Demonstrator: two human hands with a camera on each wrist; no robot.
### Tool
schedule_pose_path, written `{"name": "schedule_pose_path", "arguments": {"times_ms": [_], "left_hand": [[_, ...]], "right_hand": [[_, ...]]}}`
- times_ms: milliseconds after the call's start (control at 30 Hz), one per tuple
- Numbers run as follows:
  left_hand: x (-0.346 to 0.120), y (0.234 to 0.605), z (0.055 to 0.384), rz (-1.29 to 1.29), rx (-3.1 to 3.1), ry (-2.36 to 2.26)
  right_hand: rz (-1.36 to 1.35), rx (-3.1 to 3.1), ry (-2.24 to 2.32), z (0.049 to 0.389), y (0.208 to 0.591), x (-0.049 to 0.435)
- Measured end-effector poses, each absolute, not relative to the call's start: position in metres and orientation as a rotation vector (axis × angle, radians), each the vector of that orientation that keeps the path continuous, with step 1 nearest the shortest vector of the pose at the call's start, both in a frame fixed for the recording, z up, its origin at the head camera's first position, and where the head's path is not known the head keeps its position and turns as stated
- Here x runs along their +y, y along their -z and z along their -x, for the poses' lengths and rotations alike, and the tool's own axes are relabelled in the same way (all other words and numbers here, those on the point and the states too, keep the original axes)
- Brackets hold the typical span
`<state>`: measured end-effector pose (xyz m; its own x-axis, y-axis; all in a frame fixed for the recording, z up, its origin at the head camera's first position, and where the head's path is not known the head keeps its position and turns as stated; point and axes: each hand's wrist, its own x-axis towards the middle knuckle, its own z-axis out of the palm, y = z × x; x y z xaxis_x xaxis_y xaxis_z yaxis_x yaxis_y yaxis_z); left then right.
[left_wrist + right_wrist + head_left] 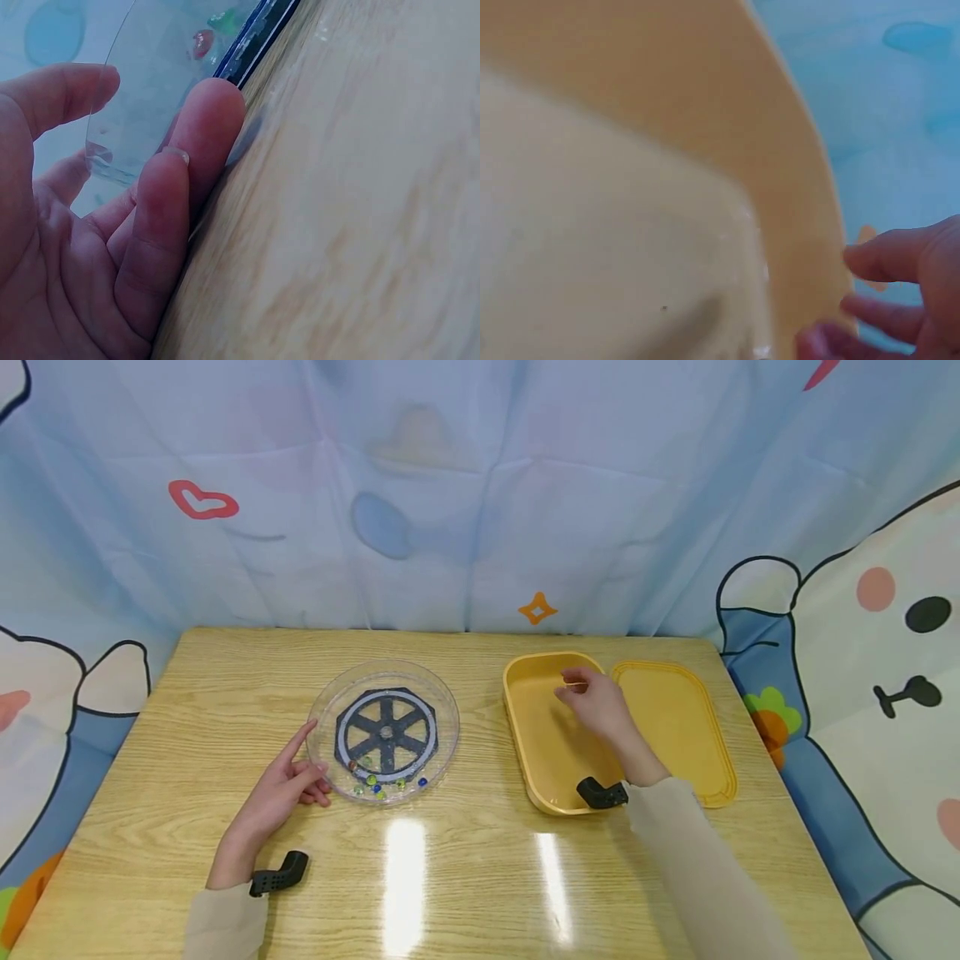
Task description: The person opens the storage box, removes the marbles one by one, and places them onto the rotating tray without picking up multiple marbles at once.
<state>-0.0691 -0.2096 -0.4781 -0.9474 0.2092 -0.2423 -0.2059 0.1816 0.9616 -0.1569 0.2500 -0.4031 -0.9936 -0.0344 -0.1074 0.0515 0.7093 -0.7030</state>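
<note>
A clear round dish sits on the left half of the table. Small glass marbles, blue, green and reddish, lie inside it near its front edge. My left hand holds the dish by its left rim, thumb over the edge and forefinger along the outside; its other fingers curl low beside the dish. Over the yellow plastic box hovers my right hand, fingers loosely bent and apart, nothing visible between them. The right wrist view shows its fingers near the box's wall.
A dark wheel-shaped pattern with spokes shows through the dish. The flat yellow lid lies right of the box, beside my right forearm. A printed curtain hangs behind the wooden table.
</note>
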Motion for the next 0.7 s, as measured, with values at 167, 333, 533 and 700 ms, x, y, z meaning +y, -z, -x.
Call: {"name": "schedule_pose_path", "arguments": {"times_ms": [167,333,533,700], "left_hand": [[-0.2091,0.4779,0.0706,-0.015,2.145,-1.823],[-0.2088,0.4776,0.0718,-0.023,2.149,-1.825],[-0.2093,0.4773,0.0711,-0.024,2.15,-1.825],[-0.2099,0.4776,0.0698,-0.021,2.152,-1.827]], "right_hand": [[-0.036,2.737,1.008,0.1594,0.4083,0.2513],[-0.064,2.718,0.948,0.1602,0.4056,0.2499],[-0.119,2.679,0.947,0.1587,0.4068,0.2486],[-0.125,2.619,0.979,0.1595,0.4106,0.2474]]}}
